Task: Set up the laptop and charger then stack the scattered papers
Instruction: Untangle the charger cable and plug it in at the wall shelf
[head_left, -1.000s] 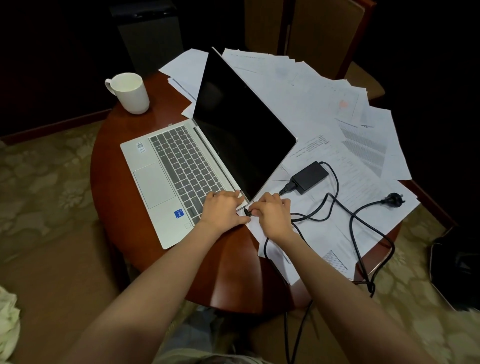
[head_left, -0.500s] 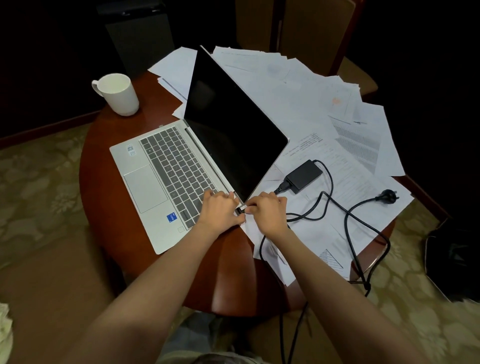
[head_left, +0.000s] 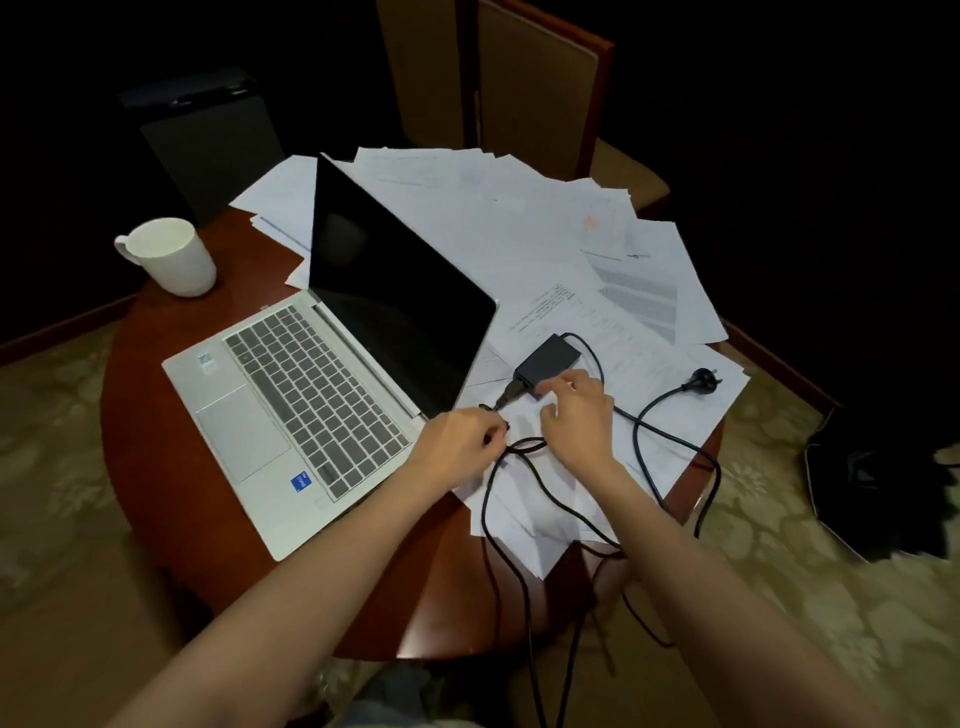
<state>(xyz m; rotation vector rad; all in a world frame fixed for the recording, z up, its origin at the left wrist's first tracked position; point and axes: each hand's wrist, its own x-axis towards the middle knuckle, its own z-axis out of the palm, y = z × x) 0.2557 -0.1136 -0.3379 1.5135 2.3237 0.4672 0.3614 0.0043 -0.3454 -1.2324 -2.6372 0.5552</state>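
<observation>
We see a silver laptop (head_left: 311, 405) standing open on the left half of a round wooden table (head_left: 156, 441), its screen black. A blue sticker (head_left: 300, 480) sits on the palm rest near the front edge, and a small white label (head_left: 205, 361) lies left of the keyboard; we cannot read the writing on either.

Just right of the laptop, the black charger brick (head_left: 548, 358) lies on the scattered papers (head_left: 493, 234), which fan across the back and right of the table. Several sheets carry printed lines and grey blocks of text, and one has a faint orange mark, all too small for us to read. The cable (head_left: 640, 423) loops over the papers and drops off the table's near edge. Its plug (head_left: 701, 375) lies loose on a sheet at the right.

The left hand (head_left: 460, 449) hovers at the laptop's right front corner, its grip closed around the cable. The right hand (head_left: 576, 415) reaches to the near end of the brick, bent fingers touching it; we cannot tell whether that grip is clamped on the brick.

A white mug (head_left: 171, 257) stands at the table's back left, apart from the laptop. A chair (head_left: 540, 88) stands behind the table.
</observation>
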